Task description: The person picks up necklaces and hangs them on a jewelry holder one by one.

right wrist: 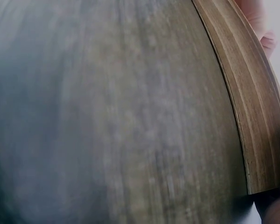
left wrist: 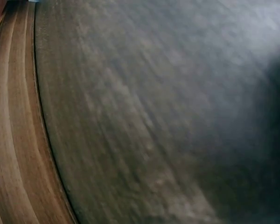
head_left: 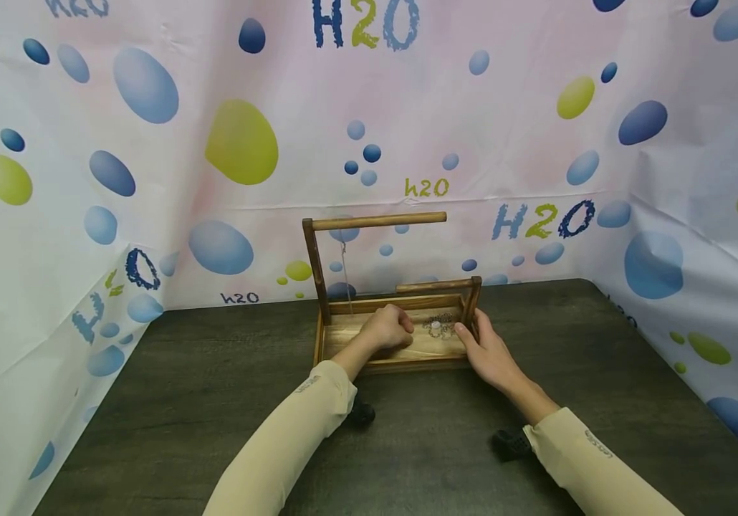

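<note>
Head view, as seen by an onlooker: the hands work apart at a wooden jewelry stand (head_left: 378, 221), which is positioned on the dark bench (head_left: 227, 380), near the printed backdrop (head_left: 317, 143). Left forearm: slanted up and to the right. The left hand (head_left: 387, 328) reaches over the front wall of the tray (head_left: 410, 366), knuckles up, fingers curled downward; the fingertips are hidden, so whether they pinch anything cannot be told. Right forearm: slanted up and to the left. The right hand (head_left: 486, 351) grips the tray's right end, thumb on the inner side, fingers on the outer side. A tangled chain (head_left: 448, 322) with a white piece (head_left: 435, 325) lies in the tray's right part, between the hands. A thin strand (head_left: 346, 271) hangs from the upper bar. Both wrist views show a tray wall beside the bench surface.
</note>
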The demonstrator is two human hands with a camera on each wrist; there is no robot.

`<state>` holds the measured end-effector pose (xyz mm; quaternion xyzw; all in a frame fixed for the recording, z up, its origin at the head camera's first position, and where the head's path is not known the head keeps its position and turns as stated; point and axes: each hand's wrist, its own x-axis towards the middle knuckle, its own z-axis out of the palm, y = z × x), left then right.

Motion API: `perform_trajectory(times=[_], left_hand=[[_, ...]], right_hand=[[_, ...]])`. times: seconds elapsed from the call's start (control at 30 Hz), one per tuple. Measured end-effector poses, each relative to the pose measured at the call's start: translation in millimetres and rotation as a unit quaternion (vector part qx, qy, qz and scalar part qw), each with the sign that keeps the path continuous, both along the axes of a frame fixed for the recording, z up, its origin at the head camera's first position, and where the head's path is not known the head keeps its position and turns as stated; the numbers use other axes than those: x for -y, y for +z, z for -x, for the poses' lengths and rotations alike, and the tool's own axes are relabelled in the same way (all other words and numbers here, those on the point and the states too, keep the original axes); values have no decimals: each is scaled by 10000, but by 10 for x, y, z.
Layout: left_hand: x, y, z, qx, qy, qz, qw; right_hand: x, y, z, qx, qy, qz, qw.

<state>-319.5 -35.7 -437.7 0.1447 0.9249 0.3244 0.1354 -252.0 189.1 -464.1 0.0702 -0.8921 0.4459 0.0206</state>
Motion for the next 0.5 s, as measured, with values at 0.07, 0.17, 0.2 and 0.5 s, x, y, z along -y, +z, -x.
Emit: perform_trajectory(times=[0.07,0.17,0.2,0.5], left_hand=[[-7,9,-4,-88,-18,121,9999],[-11,26,-8,-252,-52,311,9992],[-11,33,-7,-331,-61,404,9986],[23,36,16,-697,155,945,9930]], right_hand=[[2,4,3,-30,5,-2,10000],[0,2,10,-78,8,1,10000],[-2,-1,13,-94,5,8,10000],[-7,-18,12,-99,-7,26,9999]])
